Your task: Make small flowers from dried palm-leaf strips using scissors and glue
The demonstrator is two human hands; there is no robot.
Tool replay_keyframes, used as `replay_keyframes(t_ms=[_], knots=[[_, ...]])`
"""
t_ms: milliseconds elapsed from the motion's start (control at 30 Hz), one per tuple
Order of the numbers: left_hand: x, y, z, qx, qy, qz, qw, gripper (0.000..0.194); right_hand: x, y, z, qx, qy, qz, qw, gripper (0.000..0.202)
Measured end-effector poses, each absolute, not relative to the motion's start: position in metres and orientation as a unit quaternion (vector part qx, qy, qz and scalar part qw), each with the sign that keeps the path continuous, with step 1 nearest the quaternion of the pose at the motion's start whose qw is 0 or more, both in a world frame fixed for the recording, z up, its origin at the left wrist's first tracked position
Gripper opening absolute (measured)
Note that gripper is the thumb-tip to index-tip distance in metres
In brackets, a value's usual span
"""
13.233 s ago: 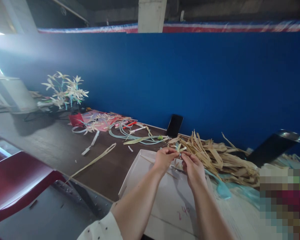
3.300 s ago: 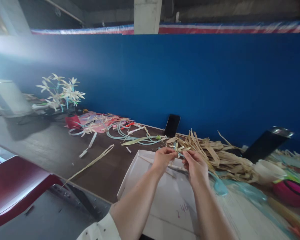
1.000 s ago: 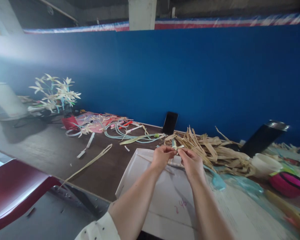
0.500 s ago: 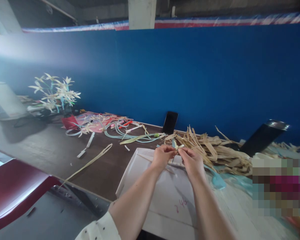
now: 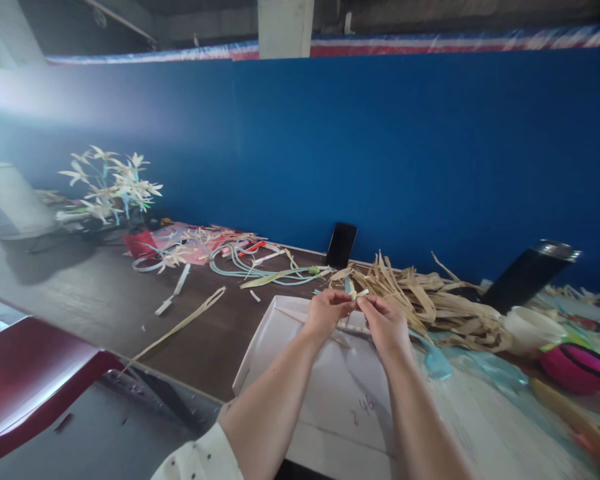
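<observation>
Head view: my left hand [image 5: 327, 317] is closed to a fine pinch on the small pale strips [image 5: 353, 294], which sit between both hands, above the box [image 5: 330, 400]; a light, steady hold should avoid creasing them. My right hand [image 5: 387, 327] pinches their other side, fingertips nearly shut; small, even movements seem best, clear of the dry leaves [image 5: 430, 300].
</observation>
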State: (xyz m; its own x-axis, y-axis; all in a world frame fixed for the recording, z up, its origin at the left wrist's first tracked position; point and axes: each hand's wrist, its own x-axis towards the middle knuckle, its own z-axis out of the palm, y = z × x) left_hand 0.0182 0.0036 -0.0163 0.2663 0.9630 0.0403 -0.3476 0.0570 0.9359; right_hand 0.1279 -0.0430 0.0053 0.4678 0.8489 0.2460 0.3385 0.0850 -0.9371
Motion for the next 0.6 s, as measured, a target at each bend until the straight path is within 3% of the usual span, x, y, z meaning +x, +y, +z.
replay_keyframes(t_ms=[333, 600], knots=[[0.0171, 0.0026, -0.0146, 0.477, 0.35, 0.5, 0.632, 0.031, 0.1262, -0.0457, 0.0084, -0.65, -0.505, 0.158, 0.546, 0.024], [0.0185, 0.0073, -0.0219, 0.447, 0.311, 0.504, 0.67, 0.034, 0.1259, -0.0476, 0.011, -0.65, -0.49, 0.193, 0.548, 0.031]])
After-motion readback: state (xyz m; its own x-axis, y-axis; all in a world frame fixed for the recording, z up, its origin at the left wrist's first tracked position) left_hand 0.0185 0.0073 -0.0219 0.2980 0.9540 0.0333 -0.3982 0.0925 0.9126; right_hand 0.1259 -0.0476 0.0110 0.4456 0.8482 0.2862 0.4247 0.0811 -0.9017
